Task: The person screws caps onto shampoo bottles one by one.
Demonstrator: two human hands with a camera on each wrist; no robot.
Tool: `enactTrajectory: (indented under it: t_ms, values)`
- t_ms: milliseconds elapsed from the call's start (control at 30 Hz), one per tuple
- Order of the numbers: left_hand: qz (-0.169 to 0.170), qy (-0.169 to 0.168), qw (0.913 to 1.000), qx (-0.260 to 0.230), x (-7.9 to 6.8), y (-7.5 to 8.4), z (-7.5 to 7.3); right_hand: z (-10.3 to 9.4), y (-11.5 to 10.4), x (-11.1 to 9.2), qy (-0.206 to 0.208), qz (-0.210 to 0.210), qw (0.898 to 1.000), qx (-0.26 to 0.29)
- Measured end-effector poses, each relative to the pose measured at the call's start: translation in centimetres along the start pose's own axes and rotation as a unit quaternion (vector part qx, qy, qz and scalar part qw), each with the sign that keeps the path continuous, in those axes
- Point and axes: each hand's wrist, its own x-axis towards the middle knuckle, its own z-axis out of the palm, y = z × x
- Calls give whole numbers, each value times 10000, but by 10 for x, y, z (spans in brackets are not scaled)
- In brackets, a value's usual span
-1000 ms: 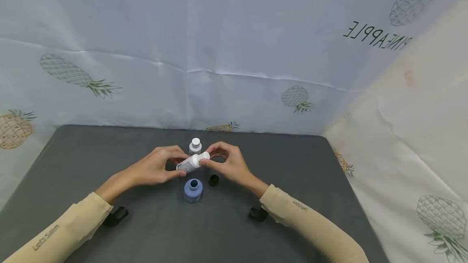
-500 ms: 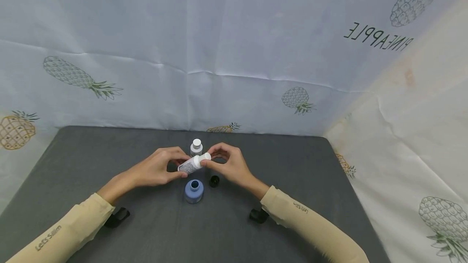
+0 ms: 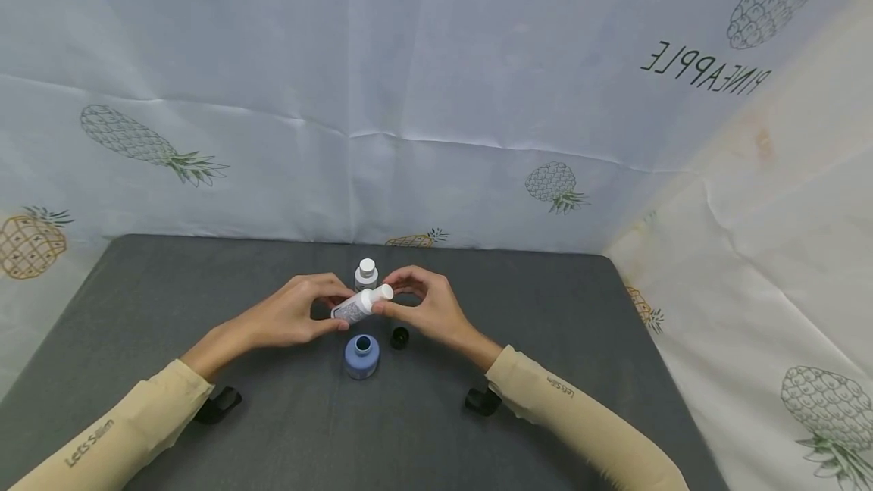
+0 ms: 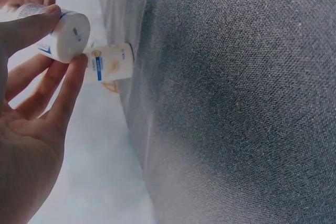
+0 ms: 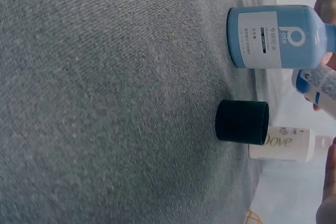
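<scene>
Tilted above the table, a small white bottle [image 3: 353, 309] points its capped end up and right. My left hand [image 3: 296, 311] grips its body between thumb and fingers; in the left wrist view the bottle's base [image 4: 74, 36] faces the camera. At the other end, my right hand [image 3: 428, 303] pinches the white cap [image 3: 384, 292] with thumb and fingers. Just below stands a blue bottle [image 3: 361, 361] with an uncovered neck. Beside it on the table is a black cap [image 3: 399, 337], larger in the right wrist view. Behind the hands stands a white Dove bottle [image 3: 366, 276] with its cap on.
The grey table [image 3: 286, 430] ends at a pale curtain [image 3: 436, 97] printed with pineapples. Black wrist devices show beneath both forearms, one on the left [image 3: 218, 404] and one on the right [image 3: 483, 401].
The head view shifted slightly in the first half second. Both hands keep their hold on the white bottle, with only a tiny shift of the right fingers at the cap.
</scene>
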Motion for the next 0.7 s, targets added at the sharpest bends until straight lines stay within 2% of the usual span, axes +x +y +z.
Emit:
enactTrajectory:
  t_ms: [267, 433, 700]
  values:
    - [8, 40, 10000, 49, -1, -2, 1, -12, 2, 1, -672, -864, 9929, 472]
    - [40, 30, 10000, 56, -1, -2, 2, -15, 2, 1, -920, -1015, 9896, 449]
    - [-52, -42, 10000, 56, 0, 0, 1, -14, 5, 3, -894, -1100, 9890, 418]
